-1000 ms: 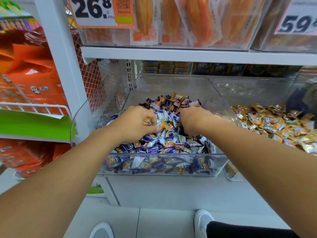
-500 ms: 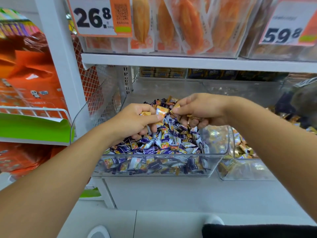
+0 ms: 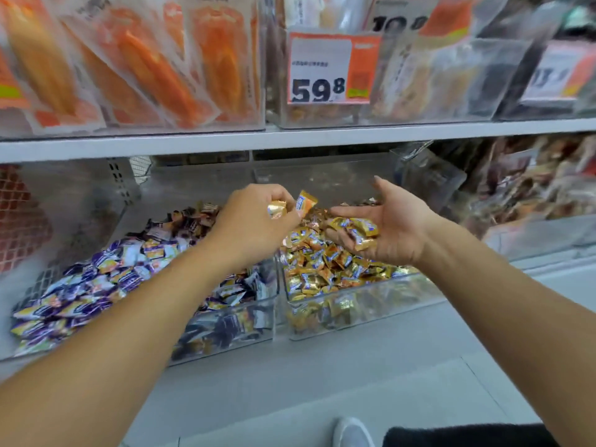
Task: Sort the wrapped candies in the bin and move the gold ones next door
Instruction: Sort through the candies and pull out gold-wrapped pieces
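Observation:
Two clear bins stand side by side on the lower shelf. The left bin [image 3: 225, 330] is heaped with purple wrapped candies [image 3: 106, 279]. The right bin [image 3: 364, 314] holds gold wrapped candies [image 3: 322, 266]. My left hand [image 3: 254, 221] hovers over the divide between the bins and pinches gold candies [image 3: 292, 206] at its fingertips. My right hand [image 3: 390, 227] is over the gold bin, palm up and fingers spread, with a few gold candies [image 3: 359, 230] lying on the palm.
A white shelf board [image 3: 290, 140] runs just above the bins, carrying clear boxes of packaged snacks and a 59.8 price tag [image 3: 332, 69]. Another clear bin [image 3: 529, 201] of brown packets stands at the right. A red mesh panel [image 3: 16, 214] is at the left.
Both hands have lifted out of the purple bin and moved right to the gold bin. My right hand has turned palm up and spread its fingers. The view has swung right.

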Motion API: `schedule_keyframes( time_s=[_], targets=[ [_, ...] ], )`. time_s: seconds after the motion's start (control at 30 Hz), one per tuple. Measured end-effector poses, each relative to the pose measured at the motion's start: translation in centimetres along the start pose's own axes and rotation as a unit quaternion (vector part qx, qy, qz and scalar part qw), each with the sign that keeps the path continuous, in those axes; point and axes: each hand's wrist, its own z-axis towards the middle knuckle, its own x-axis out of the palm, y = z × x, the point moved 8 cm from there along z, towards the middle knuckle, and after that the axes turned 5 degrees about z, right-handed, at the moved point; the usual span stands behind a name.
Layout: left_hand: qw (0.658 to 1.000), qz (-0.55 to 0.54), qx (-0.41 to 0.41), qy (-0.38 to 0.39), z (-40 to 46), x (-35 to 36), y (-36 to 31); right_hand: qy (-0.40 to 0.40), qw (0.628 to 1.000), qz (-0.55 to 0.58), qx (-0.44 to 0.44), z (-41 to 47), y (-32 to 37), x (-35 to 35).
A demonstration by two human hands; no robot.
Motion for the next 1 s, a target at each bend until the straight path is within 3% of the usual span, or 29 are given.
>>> schedule_keyframes(
  time_s=[0.1, 0.17, 0.37, 0.5, 0.63, 0.7, 0.77, 0.8, 0.9, 1.0],
  targets=[
    [0.984, 0.145, 0.095, -0.043, 0.9, 0.0, -3.1, 0.025, 0.998, 0.059, -0.019, 0.5, 1.0, -1.7],
    [0.971, 0.200, 0.131, -0.010, 1.6, 1.7, -4.4, 0.039, 0.996, 0.074, -0.024, 0.6, 1.6, -2.2],
    [0.965, 0.202, 0.106, 0.128, 2.5, 6.4, -2.9, 0.045, 0.996, 0.060, -0.037, 1.3, 2.1, -3.4],
    [0.975, 0.148, 0.137, 0.088, 1.6, 4.8, -3.3, 0.059, 0.996, 0.013, -0.063, 1.4, 2.5, -3.3],
    [0.990, 0.076, 0.116, 0.023, 0.1, 1.7, -1.2, 0.001, 0.974, -0.186, -0.128, 1.1, 2.8, -2.3],
    [0.990, 0.095, 0.106, 0.006, -0.7, 0.1, 0.9, -0.092, 0.904, -0.348, -0.231, 0.8, 3.7, -1.8],
    [0.988, 0.122, 0.092, 0.000, -1.4, -1.2, 3.1, -0.163, 0.764, -0.490, -0.387, -0.8, 5.0, 0.2],
    [0.986, 0.143, 0.083, 0.003, -1.7, -1.8, 4.1, -0.157, 0.689, -0.541, -0.457, -2.0, 5.0, 2.2],
    [0.967, 0.250, 0.028, 0.052, -2.6, -2.9, 7.8, -0.005, 0.539, -0.635, -0.553, -5.5, 1.4, 10.8],
    [0.919, 0.361, -0.058, 0.148, -3.7, -3.4, 14.0, 0.104, 0.465, -0.728, -0.493, -5.3, -4.8, 17.7]
  ],
)
